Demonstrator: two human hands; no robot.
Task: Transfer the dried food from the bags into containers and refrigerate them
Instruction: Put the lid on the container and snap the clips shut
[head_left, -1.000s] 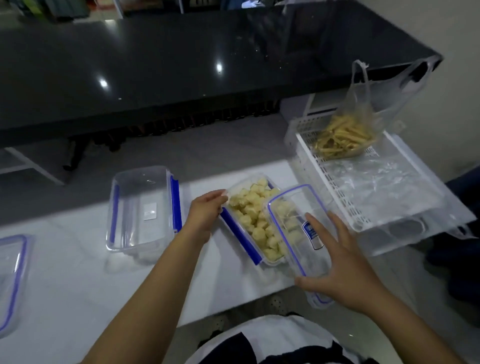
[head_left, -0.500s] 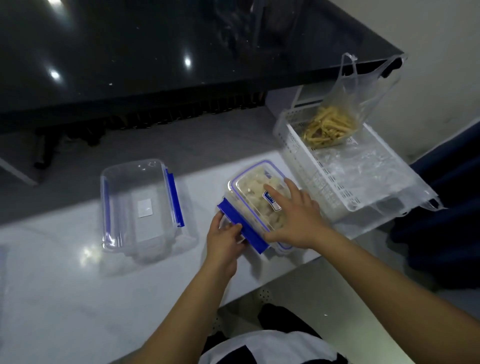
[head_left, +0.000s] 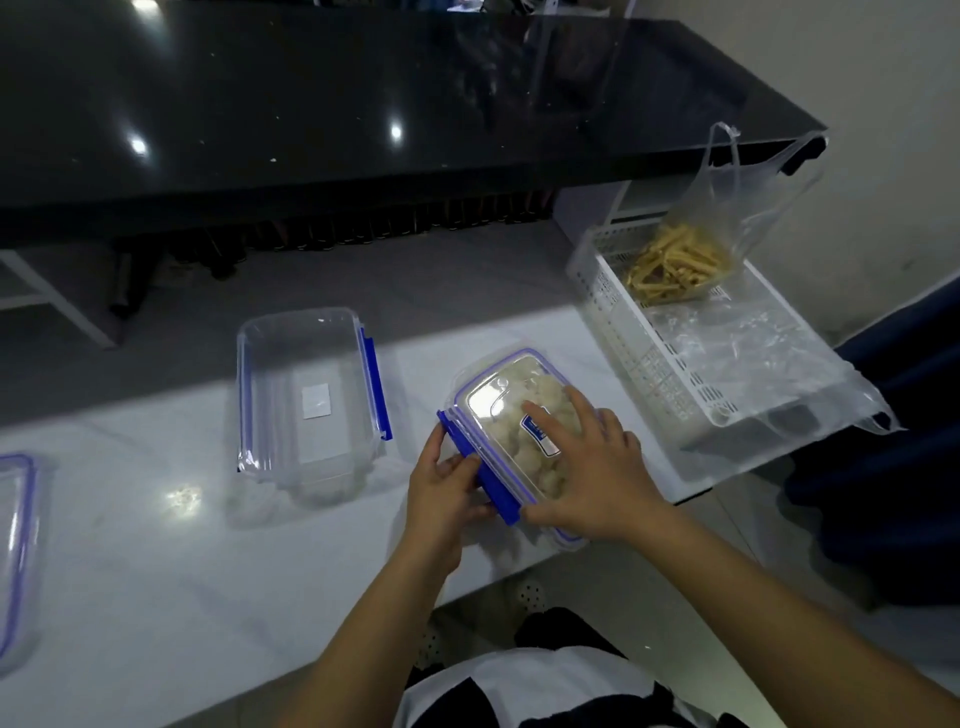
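A clear container filled with pale dried food chunks sits on the white table near its front edge, its lid laid on top. My right hand presses flat on the lid with straight fingers. My left hand pinches the blue clasp along the container's left side. An empty clear container with blue clasps stands to the left. A plastic bag of yellowish dried sticks stands in the far end of a white basket.
A crumpled empty plastic bag lies in and under the basket at the table's right end. Another clear lid with blue trim shows at the left edge. A black counter runs behind the white table.
My right hand brought the lid down onto the filled container and now presses it. My left hand moved from the container's far corner to the blue side clasp.
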